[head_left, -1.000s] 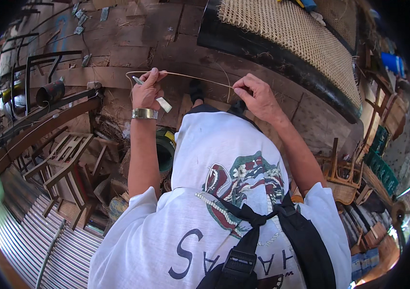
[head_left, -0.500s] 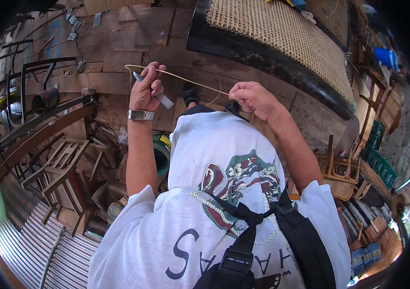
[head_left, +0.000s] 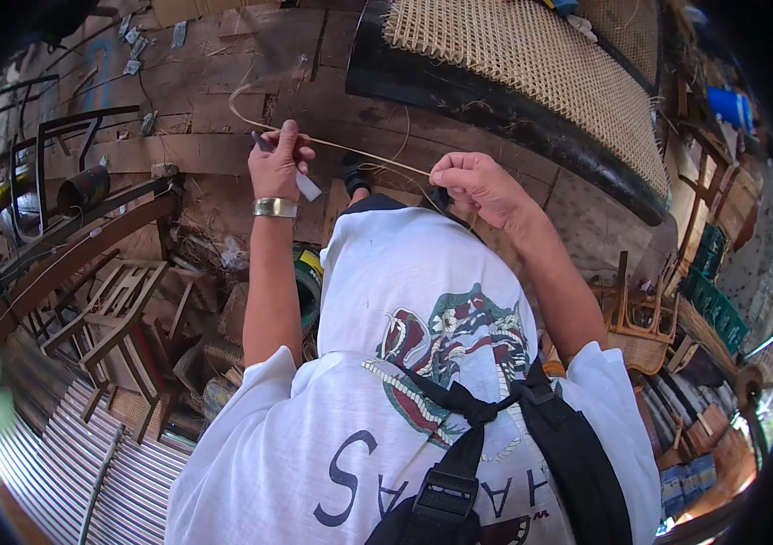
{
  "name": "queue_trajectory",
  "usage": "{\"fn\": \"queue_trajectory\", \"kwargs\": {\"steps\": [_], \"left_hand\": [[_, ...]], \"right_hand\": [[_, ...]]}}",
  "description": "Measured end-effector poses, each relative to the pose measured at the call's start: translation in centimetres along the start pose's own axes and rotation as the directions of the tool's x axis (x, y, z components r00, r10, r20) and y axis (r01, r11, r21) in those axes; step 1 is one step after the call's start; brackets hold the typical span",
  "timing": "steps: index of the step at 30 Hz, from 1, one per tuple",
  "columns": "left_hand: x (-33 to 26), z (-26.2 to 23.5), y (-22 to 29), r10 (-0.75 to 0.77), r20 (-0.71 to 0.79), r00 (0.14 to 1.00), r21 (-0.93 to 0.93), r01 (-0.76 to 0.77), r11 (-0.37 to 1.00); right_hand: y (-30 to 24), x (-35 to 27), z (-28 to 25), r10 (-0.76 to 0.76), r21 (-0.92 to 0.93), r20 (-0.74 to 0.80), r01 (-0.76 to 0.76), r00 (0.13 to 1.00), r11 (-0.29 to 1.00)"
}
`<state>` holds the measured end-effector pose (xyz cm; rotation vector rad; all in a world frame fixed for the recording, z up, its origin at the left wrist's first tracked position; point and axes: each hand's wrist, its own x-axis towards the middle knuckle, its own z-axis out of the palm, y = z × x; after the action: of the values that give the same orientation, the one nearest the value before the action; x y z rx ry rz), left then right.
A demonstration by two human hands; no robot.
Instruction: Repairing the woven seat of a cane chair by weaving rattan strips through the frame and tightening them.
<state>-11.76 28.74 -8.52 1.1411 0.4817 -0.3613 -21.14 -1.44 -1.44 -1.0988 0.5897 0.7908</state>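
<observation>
A thin, pale rattan strand [head_left: 368, 157] stretches between my two hands. My left hand [head_left: 278, 163], wearing a metal watch, is closed with the thumb up and the strand running past it. In the same hand lies a knife-like tool, its flat grey end [head_left: 308, 187] sticking out below the fingers and a dark end showing on the other side. Beyond the left hand the strand's loose end curls up and away. My right hand [head_left: 477, 186] pinches the strand between thumb and fingertips, and a thin loop of strand hangs nearby.
A black-framed panel of woven cane [head_left: 513, 82] lies at the far right. Wooden chair frames [head_left: 123, 318] stand at the left, beside corrugated metal sheet [head_left: 59, 463]. A green and yellow container [head_left: 307, 282] is by my left forearm. Green crates [head_left: 713, 300] sit at the right.
My left hand has turned and shifted slightly right and down. The strand's loose end has swung from a tight bend by the hand into a wider upward curl. My right hand barely moved.
</observation>
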Motion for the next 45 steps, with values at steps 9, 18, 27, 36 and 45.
{"fn": "queue_trajectory", "kwargs": {"steps": [9, 18, 27, 36, 45], "left_hand": [[-0.8, 0.7, 0.0, -0.003, -0.195, 0.981, 0.232, 0.049, 0.972], [-1.6, 0.1, 0.6, -0.081, -0.047, 0.996, 0.030, 0.082, 0.996], [-4.6, 2.2, -2.7, -0.406, -0.021, 0.914, 0.077, 0.406, 0.911], [-4.7, 6.2, -3.7, -0.412, 0.261, 0.873, -0.025, 0.433, 0.901], [-3.0, 5.7, -1.3, -0.135, 0.050, 0.990, 0.055, 0.132, 0.990]], "right_hand": [[1.3, -0.3, 0.6, -0.415, -0.650, -0.133, 0.237, 0.900, 0.722], [3.7, 1.4, -1.4, -0.429, -0.628, -0.002, 0.332, 0.903, 0.703], [2.2, 1.6, 2.2, -0.495, -0.652, -0.095, 0.322, 0.864, 0.687], [2.5, 2.6, 2.8, -0.504, -0.628, -0.076, 0.351, 0.860, 0.694], [3.7, 2.9, 2.3, -0.761, -0.771, -0.356, 0.289, 0.543, 0.567]]}}
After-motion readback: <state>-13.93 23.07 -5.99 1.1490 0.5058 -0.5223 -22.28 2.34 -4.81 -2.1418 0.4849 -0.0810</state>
